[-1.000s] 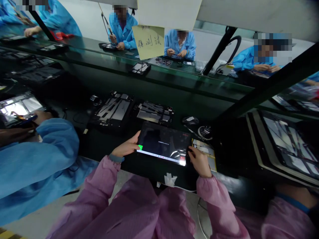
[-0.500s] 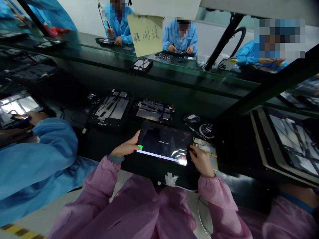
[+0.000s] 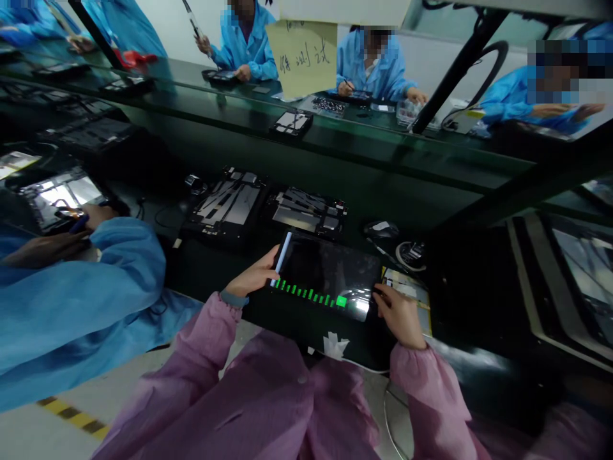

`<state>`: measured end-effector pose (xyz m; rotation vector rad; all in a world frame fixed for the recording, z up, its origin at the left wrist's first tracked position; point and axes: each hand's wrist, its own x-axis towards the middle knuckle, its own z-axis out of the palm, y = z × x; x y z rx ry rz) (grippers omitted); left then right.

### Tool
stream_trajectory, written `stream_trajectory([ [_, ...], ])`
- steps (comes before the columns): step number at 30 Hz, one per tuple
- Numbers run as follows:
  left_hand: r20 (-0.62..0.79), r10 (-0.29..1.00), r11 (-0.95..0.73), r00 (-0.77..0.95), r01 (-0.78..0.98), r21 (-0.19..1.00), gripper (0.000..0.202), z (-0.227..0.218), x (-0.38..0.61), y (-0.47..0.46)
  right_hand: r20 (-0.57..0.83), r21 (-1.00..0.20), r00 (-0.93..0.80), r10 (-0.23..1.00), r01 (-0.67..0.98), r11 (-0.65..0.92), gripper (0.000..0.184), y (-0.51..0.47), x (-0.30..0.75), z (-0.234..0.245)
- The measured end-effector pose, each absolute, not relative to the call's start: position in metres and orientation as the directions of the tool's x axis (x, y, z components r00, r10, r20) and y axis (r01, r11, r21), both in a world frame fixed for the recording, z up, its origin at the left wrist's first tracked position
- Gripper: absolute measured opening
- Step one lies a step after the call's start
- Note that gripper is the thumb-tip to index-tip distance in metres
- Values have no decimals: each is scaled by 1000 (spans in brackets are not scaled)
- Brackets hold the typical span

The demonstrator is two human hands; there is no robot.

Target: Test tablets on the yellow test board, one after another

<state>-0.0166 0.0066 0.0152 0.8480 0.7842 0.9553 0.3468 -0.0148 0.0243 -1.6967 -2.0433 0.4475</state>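
Note:
A tablet is held in front of me above the dark bench, its screen lit with a row of green bars along the lower edge and a pale strip down the left side. My left hand grips its left edge, thumb over the front. At the right edge is my right hand, its fingers curled against the tablet's side. Partly beneath my right hand lies a flat, yellow-edged panel on the bench.
Opened tablets lie behind the tablet. A computer mouse and a coiled cable sit to their right. Stacked panels stand at the right. A co-worker's blue sleeve is close on the left. A shelf runs across.
On the tablet's screen, the white strip along the bottom and centre text are gone; green bars and a strip on the left appear. My view has shifted left; both hands keep their hold.

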Motion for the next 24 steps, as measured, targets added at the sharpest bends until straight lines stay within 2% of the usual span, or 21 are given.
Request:
stream_trajectory([
  [2, -158, 884, 332, 441, -351, 876, 95, 17, -19, 7, 134, -518, -141, 981, 834, 190, 34, -14, 348, 24],
  [5, -138, 880, 295, 455, -295, 909, 98, 18, -20, 6, 142, -513, -139, 980, 837, 192, 34, -14, 349, 24],
  [9, -138, 940, 142, 314, 10, 990, 102, 25, -13, 1, 154, -484, -166, 974, 847, 221, 33, -14, 349, 24],
  [12, -75, 981, 38, 181, 203, 978, 112, 30, -3, -3, 146, -475, -193, 970, 847, 240, 33, -13, 349, 23],
  [18, 66, 979, -125, 192, 317, 940, 111, 25, 5, -4, 140, -473, -184, 973, 851, 229, 34, -12, 350, 22],
  [24, 92, 981, -153, 172, 381, 912, 105, 22, 7, -4, 154, -479, -176, 972, 847, 229, 33, -12, 349, 22],
])
